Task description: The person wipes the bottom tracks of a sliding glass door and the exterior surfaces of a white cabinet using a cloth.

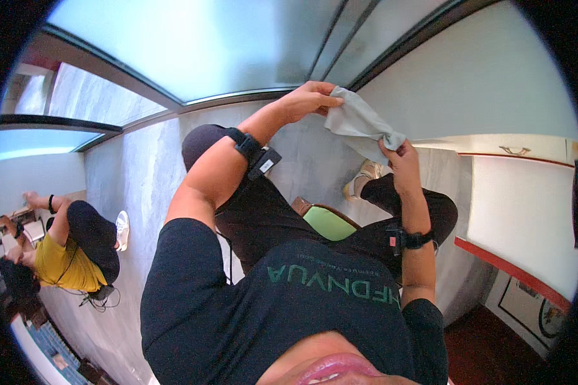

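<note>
My left hand (313, 100) pinches one end of a pale grey cloth (354, 113) between thumb and fingers. The cloth hangs between my two hands, above the floor and in front of the frosted glass. At its other end, the cloth is bunched in the fingers of my right hand (400, 159), which is lower and to the right. Both wrists wear black straps with small devices. My legs, in dark trousers, are bent and spread below my arms.
A dark-framed frosted glass panel (212, 48) stands ahead, beside a pale wall (477, 82). White furniture with a red edge (510, 269) and a handled drawer (515, 151) is at right. A green and brown object (328, 222) lies between my legs. Another person (67, 260) crouches at left.
</note>
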Available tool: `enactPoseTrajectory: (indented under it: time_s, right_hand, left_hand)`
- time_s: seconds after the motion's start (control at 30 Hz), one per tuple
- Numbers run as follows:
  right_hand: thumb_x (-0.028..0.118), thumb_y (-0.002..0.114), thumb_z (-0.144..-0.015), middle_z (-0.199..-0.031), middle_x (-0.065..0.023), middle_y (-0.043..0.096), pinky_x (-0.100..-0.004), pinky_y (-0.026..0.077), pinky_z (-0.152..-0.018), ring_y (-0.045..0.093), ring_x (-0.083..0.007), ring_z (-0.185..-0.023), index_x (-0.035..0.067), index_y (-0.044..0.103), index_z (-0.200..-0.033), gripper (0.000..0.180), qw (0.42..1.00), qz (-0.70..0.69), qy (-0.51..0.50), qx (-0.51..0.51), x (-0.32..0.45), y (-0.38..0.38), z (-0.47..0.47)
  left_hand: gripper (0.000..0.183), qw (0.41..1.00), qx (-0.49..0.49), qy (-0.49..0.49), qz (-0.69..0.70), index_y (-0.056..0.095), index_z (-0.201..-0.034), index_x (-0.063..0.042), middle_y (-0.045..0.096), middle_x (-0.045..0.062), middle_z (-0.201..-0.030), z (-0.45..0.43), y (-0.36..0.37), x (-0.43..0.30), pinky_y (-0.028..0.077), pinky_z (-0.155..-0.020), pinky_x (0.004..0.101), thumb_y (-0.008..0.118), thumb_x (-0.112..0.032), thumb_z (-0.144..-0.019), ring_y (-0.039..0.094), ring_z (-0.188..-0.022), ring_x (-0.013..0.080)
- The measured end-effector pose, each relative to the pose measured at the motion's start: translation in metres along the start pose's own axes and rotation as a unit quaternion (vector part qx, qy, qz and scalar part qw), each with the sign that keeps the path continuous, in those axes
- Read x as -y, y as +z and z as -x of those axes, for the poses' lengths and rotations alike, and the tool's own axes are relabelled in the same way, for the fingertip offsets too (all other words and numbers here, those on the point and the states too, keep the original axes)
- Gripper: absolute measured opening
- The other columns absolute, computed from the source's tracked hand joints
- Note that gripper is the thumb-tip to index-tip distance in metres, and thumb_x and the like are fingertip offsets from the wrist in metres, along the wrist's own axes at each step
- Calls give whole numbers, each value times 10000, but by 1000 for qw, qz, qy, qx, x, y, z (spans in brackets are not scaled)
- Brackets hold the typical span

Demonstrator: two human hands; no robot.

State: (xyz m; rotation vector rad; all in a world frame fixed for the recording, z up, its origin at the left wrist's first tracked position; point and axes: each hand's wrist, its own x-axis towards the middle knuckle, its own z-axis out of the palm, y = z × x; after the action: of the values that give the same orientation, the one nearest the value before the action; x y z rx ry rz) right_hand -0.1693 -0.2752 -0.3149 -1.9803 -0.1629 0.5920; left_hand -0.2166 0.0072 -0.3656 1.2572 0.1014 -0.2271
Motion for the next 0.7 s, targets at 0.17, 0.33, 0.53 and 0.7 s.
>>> enactPoseTrajectory:
  time_s: [0.17, 0.33, 0.53, 0.7]
  right_hand:
    - [171, 767, -813, -976, -34, 648, -284, 458, -816, 582, -131, -887, -9, 614, -1114, 382, 993, -114, -39, 11, -15, 16, -5]
    - [150, 739, -800, -1043, -36, 631, -276, 428, -876, 566, -141, -966, -9, 586, -1148, 412, 977, -208, -26, 29, -19, 19, -14]
    - [153, 635, -888, -1288, -120, 546, -367, 351, -1070, 498, -202, -1210, 1, 475, -1344, 507, 913, -371, -17, 169, -23, 24, -21]
    - [245, 728, -836, -1349, -127, 523, -360, 369, -1060, 477, -223, -1269, 57, 456, -1389, 645, 978, -125, -144, 81, -22, 53, -38]
  left_hand:
    - [332, 1000, -14, -12, 25, 663, -1144, -13, 685, 34, -1017, -7, -4, 4, 491, -838, 283, 653, -273, -936, 622, -938, 146]
    - [347, 996, -82, -17, -19, 693, -1121, -24, 692, 68, -1025, -8, -5, -10, 487, -857, 305, 668, -300, -911, 623, -953, 161]
    - [365, 981, -91, 158, -60, 683, -1180, -40, 691, 66, -1046, -12, -6, -19, 487, -849, 292, 665, -282, -907, 625, -939, 151]
    - [339, 988, 0, 135, -75, 750, -980, -2, 711, 86, -1025, -11, -4, -19, 470, -850, 287, 677, -323, -896, 617, -921, 141]
